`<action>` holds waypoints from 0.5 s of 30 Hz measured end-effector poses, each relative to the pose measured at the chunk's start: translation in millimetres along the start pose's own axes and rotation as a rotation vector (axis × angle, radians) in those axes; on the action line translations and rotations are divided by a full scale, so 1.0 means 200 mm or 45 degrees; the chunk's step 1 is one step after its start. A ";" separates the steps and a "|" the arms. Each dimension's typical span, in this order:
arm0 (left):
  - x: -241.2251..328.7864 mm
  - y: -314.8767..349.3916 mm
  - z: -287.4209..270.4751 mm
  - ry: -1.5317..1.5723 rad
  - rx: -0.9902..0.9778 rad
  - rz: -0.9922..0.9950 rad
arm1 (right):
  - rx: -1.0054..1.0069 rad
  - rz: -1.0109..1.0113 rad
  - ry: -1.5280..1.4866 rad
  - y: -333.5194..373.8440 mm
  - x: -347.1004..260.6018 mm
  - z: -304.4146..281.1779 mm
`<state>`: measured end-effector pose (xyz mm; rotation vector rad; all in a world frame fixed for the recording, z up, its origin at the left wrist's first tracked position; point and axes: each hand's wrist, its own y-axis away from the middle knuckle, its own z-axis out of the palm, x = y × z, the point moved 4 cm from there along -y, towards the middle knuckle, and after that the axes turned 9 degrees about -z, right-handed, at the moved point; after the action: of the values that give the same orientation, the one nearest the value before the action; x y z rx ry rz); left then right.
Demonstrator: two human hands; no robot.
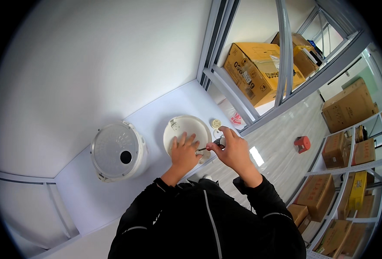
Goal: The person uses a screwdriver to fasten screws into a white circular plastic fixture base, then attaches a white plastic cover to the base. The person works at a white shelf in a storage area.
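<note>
A shallow round white plastic cover (172, 134) lies on the white table in front of me. My left hand (184, 152) rests on it with the fingers spread. In my right hand (234, 151) is a screwdriver (208, 148) with a red and dark handle, closed in the fingers at the cover's right edge. Its thin shaft points left, toward my left hand; what the tip touches is too small to make out. Just beyond my right hand sit a small cream spoked wheel (216, 124) and a small pale round part (217, 133).
A white drum-shaped housing (113, 149) with a translucent top and a black disc stands to the left on the table (87, 207). Grey metal framing (238, 97) rises at the back right. Beyond are yellow cartons (260, 71), a red stool (302, 144) and shelves of boxes (316, 196).
</note>
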<state>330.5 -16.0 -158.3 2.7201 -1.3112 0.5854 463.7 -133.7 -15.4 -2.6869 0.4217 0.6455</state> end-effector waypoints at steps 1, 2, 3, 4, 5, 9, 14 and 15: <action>0.00 0.00 0.01 -0.002 0.017 0.008 | -0.039 0.029 0.082 -0.01 -0.01 0.00; -0.01 0.00 0.01 0.009 0.035 0.020 | -0.079 0.058 0.164 -0.01 -0.03 0.00; -0.01 0.00 0.02 0.020 0.055 0.031 | -0.118 0.087 0.246 -0.02 -0.05 0.00; 0.00 -0.01 0.02 0.031 0.076 0.045 | -0.043 0.008 0.260 -0.02 -0.08 -0.03; 0.00 -0.01 0.02 0.018 0.069 0.040 | 0.031 -0.071 0.274 -0.01 -0.11 -0.05; 0.01 0.00 0.02 -0.016 0.072 0.030 | 0.143 -0.277 0.052 0.02 -0.09 -0.02; 0.00 0.01 0.03 -0.029 0.067 0.025 | -0.102 0.046 0.256 0.02 -0.06 0.02; 0.00 0.01 0.03 -0.023 0.066 0.032 | -0.191 0.126 0.327 0.02 -0.06 0.02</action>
<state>331.4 -18.1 -164.9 2.7600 -1.3548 0.6073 450.1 -133.2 -13.2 -2.9195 0.5976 0.3709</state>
